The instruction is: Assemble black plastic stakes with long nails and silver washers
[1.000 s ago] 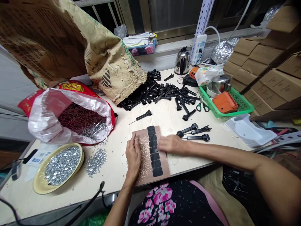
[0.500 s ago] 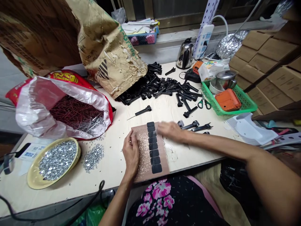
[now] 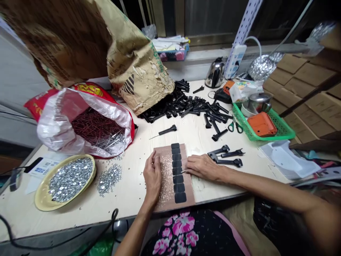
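Note:
A brown board (image 3: 189, 188) with pale specks on its left part lies at the table's front edge. Down it runs a column of black rounded-square pads (image 3: 179, 178). My left hand (image 3: 153, 174) rests along the board's left edge, fingers curled in, and whatever they hold is hidden. On the right edge lies my right hand (image 3: 204, 167), its fingers together and pointing at the pads. A small pale tip shows at those fingers, too small to name. Several black plastic handles (image 3: 230, 162) lie beyond the right hand. A black-handled tool with a thin metal shaft (image 3: 167, 131) lies behind the board.
On the left are a yellow bowl of metal washers (image 3: 92, 174), loose washers (image 3: 109, 179) and a bag of long screws or nails (image 3: 130, 124). Black parts (image 3: 186, 105) spill from a paper sack (image 3: 144, 71). Scissors (image 3: 236, 127) and a green basket (image 3: 285, 135) stand right.
My right hand, blurred before, has moved down along the board's right edge and is now steady there. My left hand keeps its place on the board. The whole view has shifted slightly.

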Demonstrator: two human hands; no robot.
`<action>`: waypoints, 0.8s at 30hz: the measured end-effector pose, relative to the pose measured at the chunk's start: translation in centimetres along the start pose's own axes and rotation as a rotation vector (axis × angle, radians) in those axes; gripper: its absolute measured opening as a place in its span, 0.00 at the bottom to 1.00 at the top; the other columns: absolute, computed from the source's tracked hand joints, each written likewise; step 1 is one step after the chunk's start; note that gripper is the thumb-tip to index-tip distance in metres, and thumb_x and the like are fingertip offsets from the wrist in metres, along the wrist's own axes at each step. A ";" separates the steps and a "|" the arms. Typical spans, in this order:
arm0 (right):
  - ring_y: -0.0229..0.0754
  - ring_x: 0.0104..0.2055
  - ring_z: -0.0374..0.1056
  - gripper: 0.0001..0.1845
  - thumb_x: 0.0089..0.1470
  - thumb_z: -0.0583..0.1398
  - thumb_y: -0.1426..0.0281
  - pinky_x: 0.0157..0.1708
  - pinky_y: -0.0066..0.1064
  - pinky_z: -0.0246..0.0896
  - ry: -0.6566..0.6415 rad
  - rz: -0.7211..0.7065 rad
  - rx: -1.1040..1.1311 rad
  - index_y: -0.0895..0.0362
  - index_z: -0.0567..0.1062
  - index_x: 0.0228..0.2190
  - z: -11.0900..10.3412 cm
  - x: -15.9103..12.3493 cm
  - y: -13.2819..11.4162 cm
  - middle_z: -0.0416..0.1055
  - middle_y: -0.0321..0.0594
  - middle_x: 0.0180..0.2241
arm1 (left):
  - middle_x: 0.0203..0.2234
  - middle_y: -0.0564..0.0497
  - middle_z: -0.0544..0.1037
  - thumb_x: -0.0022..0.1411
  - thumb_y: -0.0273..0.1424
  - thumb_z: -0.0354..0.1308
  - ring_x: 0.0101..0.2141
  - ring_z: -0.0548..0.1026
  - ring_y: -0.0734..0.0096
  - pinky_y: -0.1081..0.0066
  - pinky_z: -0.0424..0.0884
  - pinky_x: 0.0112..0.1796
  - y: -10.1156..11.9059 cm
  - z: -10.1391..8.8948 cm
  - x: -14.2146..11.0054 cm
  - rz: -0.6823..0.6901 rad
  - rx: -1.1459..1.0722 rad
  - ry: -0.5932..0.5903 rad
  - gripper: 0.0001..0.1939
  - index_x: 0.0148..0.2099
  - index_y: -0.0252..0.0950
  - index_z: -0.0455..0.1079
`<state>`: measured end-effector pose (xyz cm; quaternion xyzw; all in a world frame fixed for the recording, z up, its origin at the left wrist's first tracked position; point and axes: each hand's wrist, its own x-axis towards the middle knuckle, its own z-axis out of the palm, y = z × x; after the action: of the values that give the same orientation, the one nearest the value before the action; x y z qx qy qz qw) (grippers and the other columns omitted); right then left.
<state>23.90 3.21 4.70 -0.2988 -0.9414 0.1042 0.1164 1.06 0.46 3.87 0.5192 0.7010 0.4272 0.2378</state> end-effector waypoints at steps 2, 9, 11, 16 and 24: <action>0.35 0.30 0.61 0.11 0.61 0.53 0.66 0.25 0.28 0.45 -0.055 0.085 -0.020 0.56 0.71 0.29 -1.6 -1.3 1.1 0.68 0.35 0.29 | 0.54 0.44 0.70 0.65 0.42 0.46 0.54 0.67 0.61 0.60 0.61 0.54 -0.1 -0.2 0.1 -0.020 -0.024 -0.010 0.23 0.57 0.37 0.64; 0.40 0.36 0.63 0.12 0.62 0.51 0.66 0.36 0.33 0.51 0.024 0.096 -0.125 0.54 0.73 0.33 -4.9 3.8 3.7 0.71 0.38 0.33 | 0.49 0.43 0.72 0.64 0.40 0.47 0.47 0.71 0.63 0.62 0.66 0.48 -0.3 -0.1 -0.2 -0.025 -0.076 -0.019 0.22 0.56 0.36 0.65; 0.41 0.38 0.63 0.13 0.63 0.50 0.66 0.37 0.32 0.52 0.108 0.062 -0.130 0.55 0.74 0.37 -3.3 8.6 4.0 0.72 0.41 0.35 | 0.44 0.44 0.74 0.64 0.39 0.47 0.41 0.73 0.65 0.65 0.69 0.43 -0.4 -0.7 -0.4 0.008 -0.067 -0.016 0.20 0.54 0.37 0.67; 0.45 0.41 0.61 0.11 0.60 0.54 0.67 0.37 0.33 0.51 0.035 -0.015 -0.224 0.53 0.73 0.43 2.3 18.2 4.7 0.71 0.44 0.39 | 0.36 0.46 0.73 0.65 0.34 0.46 0.36 0.71 0.65 0.67 0.67 0.38 -2.6 -5.3 0.3 0.090 0.218 0.130 0.16 0.48 0.37 0.71; 0.44 0.41 0.61 0.13 0.63 0.48 0.69 0.34 0.31 0.53 0.024 0.019 -0.207 0.57 0.72 0.37 4.2 19.2 6.0 0.69 0.45 0.37 | 0.34 0.44 0.73 0.64 0.33 0.47 0.38 0.66 0.57 0.62 0.64 0.39 -7.8 -12.5 2.7 0.066 0.784 0.228 0.15 0.43 0.37 0.75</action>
<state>10.69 18.70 2.15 -0.3195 -0.9428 0.0040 0.0950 -13.66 -2.17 4.11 0.5422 0.8154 0.1900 -0.0712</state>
